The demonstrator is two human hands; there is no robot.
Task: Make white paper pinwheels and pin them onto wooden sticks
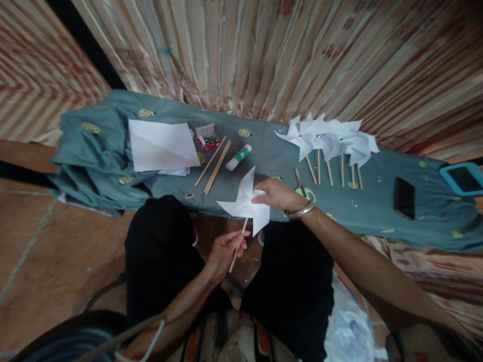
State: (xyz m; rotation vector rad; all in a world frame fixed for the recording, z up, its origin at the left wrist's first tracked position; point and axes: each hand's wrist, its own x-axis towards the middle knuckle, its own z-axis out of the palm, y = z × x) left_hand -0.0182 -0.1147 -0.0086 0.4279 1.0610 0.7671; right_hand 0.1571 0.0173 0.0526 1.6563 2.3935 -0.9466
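Observation:
A white paper pinwheel (246, 202) on a thin wooden stick (236, 253) is held over the near edge of the cloth-covered bench. My left hand (228, 251) is closed round the stick below the paper. At the pinwheel's right side, my right hand (277, 193) pinches the paper near its middle between thumb and fingers. Just beyond my right wrist lie scissors (309, 194) with green handles, partly hidden. A glue stick (238, 157) with a green band rests on the cloth past the pinwheel.
White paper sheets (162, 146) lie at the left, beside an open box of pins (208, 141) and loose wooden sticks (218, 168). Several finished pinwheels (328, 138) overlap at the back right. A dark phone (404, 198) and a blue-framed device (462, 179) lie farther right.

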